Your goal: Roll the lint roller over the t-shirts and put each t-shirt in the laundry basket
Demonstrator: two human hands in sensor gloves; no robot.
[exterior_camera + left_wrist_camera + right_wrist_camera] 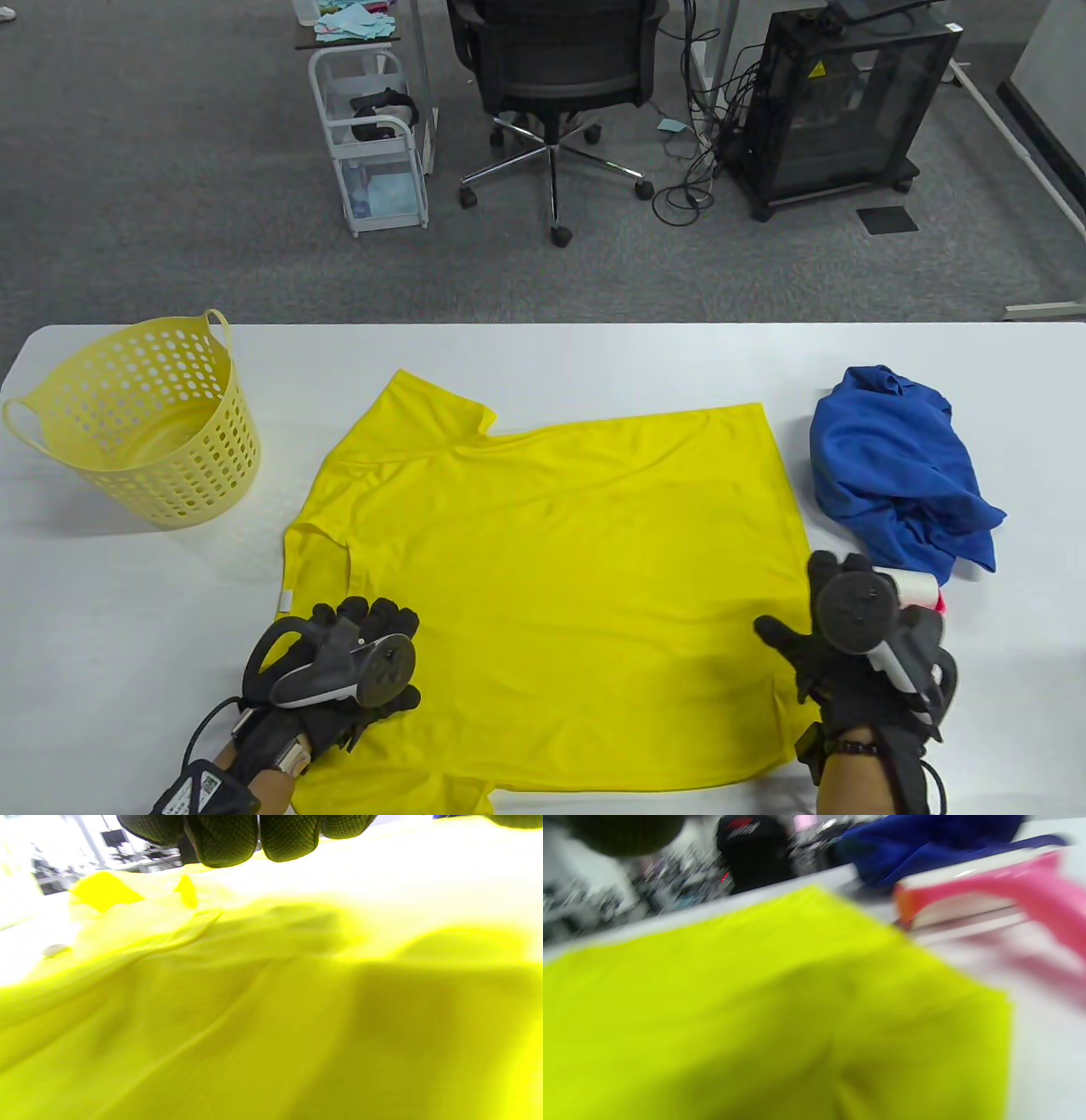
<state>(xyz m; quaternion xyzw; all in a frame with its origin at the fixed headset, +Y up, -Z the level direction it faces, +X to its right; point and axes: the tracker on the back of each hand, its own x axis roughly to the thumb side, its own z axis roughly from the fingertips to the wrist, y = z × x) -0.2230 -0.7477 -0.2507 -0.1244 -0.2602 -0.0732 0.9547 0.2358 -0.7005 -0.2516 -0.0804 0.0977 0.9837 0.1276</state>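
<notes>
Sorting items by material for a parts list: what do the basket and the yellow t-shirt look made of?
Basket: looks like moulded plastic, pale yellow and matte, with punched round holes and loop handles. Yellow t-shirt: thin knit fabric, probably synthetic, judging by its slight sheen and soft wrinkles.

Bright, even light (wrist views blurred)

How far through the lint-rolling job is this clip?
Early. Done: yellow t-shirt is spread flat. In hand: left hand rests on it; right hand is beside the lint roller. Left: rolling, blue t-shirt, and the basket holds no shirts.
</notes>
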